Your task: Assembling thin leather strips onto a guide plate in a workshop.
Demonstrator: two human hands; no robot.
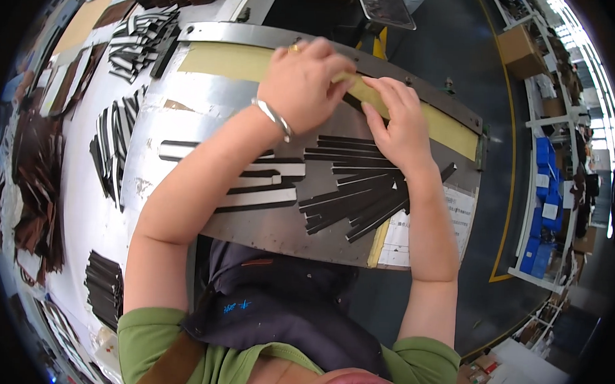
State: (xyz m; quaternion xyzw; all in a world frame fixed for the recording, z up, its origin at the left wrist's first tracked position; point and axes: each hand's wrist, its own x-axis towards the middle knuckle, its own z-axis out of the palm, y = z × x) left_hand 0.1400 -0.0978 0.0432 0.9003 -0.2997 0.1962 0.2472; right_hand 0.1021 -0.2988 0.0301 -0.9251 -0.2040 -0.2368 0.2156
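The left hand, fingers curled and blurred, and the right hand, thumb and fingertips parted, meet over a long pale-yellow strip; whether either grips anything, I cannot tell. Nearer the body, thin black strips fan across a grey metal plate.

Left hand blurs at its fingertips; bodyward of the grip, right wrist partly hides black strips; beyond, tray is cropped.

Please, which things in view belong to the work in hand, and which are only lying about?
Likely in the work: yellow strip, metal bar, metal plate, loose black strips.

Likely just lying about: cardboard box, blue bins, brown sheets.
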